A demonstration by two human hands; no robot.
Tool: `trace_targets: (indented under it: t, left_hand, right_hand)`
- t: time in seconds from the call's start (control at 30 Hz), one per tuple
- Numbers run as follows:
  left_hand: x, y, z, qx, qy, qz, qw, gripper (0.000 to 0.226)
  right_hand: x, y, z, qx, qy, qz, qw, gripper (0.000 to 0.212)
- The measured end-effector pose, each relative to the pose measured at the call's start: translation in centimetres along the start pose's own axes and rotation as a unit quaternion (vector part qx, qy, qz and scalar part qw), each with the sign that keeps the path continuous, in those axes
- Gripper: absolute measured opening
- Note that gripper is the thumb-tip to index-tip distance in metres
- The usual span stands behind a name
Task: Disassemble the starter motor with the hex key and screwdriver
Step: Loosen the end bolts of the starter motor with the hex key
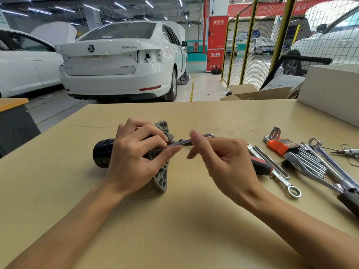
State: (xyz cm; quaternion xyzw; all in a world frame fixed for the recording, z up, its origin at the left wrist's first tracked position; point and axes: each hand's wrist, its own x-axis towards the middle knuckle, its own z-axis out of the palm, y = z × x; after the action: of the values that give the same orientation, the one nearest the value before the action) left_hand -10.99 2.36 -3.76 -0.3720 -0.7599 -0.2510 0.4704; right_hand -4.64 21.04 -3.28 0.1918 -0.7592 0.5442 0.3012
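Observation:
The starter motor [103, 152] lies on its side on the tan table [174, 220], black cylinder to the left, grey cast flange [162, 180] to the right. My left hand [134, 158] grips the motor body, fingers curled over it and the thumb lying along the hex key's shaft. A silver L-shaped hex key [182, 142] runs from the flange toward the right, its short bend at the far end. My right hand [219, 158] pinches the key's shaft between thumb and forefinger. A screwdriver with a red and black handle [261, 166] lies just behind my right hand.
To the right lie a hex key set in an orange holder [279, 145], several combination wrenches [291, 189] and a long chrome ratchet handle [330, 183]. A white box [330, 88] stands at the back right corner. Beyond the table are white cars and a yellow mesh fence.

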Motion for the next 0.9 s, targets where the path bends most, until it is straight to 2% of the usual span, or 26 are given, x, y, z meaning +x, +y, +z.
trace_targets:
  t: [0.13,0.17,0.27,0.3,0.43,0.67,0.77,0.9]
  left_hand:
    - [0.03,0.00,-0.06,-0.001,0.002,0.000,1.000,0.042]
    - [0.04,-0.01,-0.06,-0.002,0.002,0.000,1.000,0.042]
    - [0.05,-0.05,-0.07,-0.008,0.001,-0.001,1.000,0.043]
    - [0.05,-0.07,-0.08,-0.010,0.001,-0.001,1.000,0.043]
    - [-0.01,-0.07,-0.13,-0.014,0.000,-0.001,1.000,0.043]
    - [-0.04,-0.03,-0.18,-0.020,-0.005,-0.002,1.000,0.042]
    - [-0.01,0.00,-0.10,-0.021,-0.002,0.001,1.000,0.040]
    - [-0.06,-0.02,-0.04,-0.015,0.000,0.000,1.000,0.041]
  right_hand:
    - [0.07,-0.23,0.01,-0.025,-0.006,0.040,0.999,0.069]
    - [0.10,-0.28,0.02,-0.035,-0.006,0.047,0.998,0.068]
    - [0.30,-0.44,-0.16,-0.042,0.014,0.067,0.997,0.048]
    - [0.37,-0.48,-0.20,-0.048,0.018,0.067,0.996,0.048]
    - [0.17,-0.34,-0.21,-0.062,0.032,0.037,0.997,0.054]
    - [0.16,-0.35,-0.19,-0.072,0.014,0.011,0.997,0.034]
    - [0.18,-0.28,-0.11,-0.057,0.020,-0.012,0.998,0.020]
    - [0.01,-0.43,-0.31,0.011,0.002,-0.055,0.998,0.026]
